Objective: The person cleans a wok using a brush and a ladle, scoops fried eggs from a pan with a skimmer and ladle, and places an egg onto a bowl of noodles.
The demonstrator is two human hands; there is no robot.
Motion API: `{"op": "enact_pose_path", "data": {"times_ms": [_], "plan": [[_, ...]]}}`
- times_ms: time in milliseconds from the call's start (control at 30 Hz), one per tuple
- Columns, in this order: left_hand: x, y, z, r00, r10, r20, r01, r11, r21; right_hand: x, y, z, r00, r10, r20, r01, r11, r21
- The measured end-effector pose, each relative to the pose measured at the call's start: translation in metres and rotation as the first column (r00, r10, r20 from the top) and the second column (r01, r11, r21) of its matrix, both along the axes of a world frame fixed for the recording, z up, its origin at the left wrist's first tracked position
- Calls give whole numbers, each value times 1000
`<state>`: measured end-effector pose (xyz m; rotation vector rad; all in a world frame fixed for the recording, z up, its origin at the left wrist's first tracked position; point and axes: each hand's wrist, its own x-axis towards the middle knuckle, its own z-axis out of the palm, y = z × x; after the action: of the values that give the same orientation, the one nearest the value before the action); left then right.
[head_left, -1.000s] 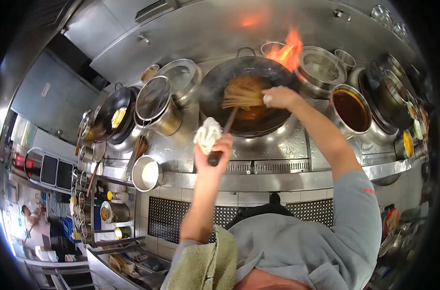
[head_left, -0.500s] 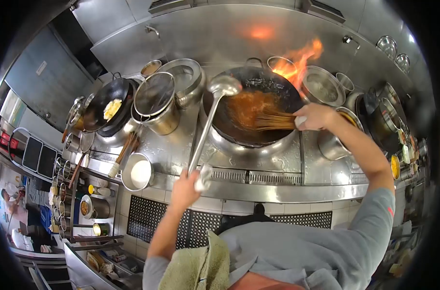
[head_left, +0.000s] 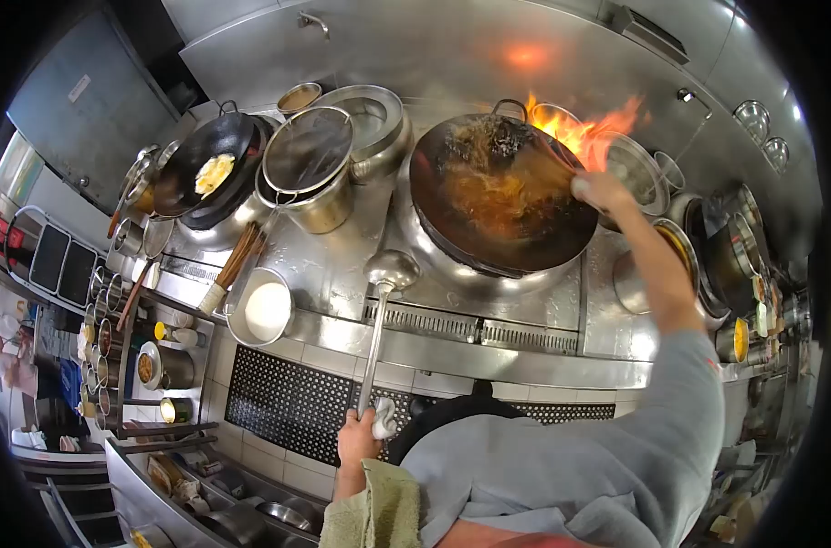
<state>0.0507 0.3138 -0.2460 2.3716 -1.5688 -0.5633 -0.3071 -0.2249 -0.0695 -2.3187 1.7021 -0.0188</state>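
Observation:
My left hand [head_left: 356, 440] is closed round the handle of a steel ladle [head_left: 393, 270]. A crumpled white cloth [head_left: 385, 417] sits at that grip. The ladle's bowl is over the front of the counter, apart from the wok. My right hand [head_left: 601, 192] is at the right rim of a large black wok [head_left: 434, 205], fingers closed on a bamboo wok brush [head_left: 554, 172]. Motion blurs the brush, and its bristles are inside the wok. Brownish liquid [head_left: 498, 210] swirls and splashes up the wok's far wall.
Flames [head_left: 589, 132] rise behind the wok near my right hand. On the left, a second wok [head_left: 183, 178] holds cooked egg [head_left: 215, 175]. A strainer [head_left: 308, 151] rests on a steel pot [head_left: 324, 215]. A pot with white contents [head_left: 268, 310] stands at the counter's front edge.
My left hand has drawn the ladle back from over the wok toward my body. My right hand has pushed the brush up toward the wok's far right side, and the liquid has splashed up.

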Motion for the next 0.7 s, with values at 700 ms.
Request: {"op": "enact_pose_path", "data": {"times_ms": [700], "plan": [[-166,-291,126,795,-603,68,570,704,-425,1,69,11,995,51,82,-76,939,335]]}}
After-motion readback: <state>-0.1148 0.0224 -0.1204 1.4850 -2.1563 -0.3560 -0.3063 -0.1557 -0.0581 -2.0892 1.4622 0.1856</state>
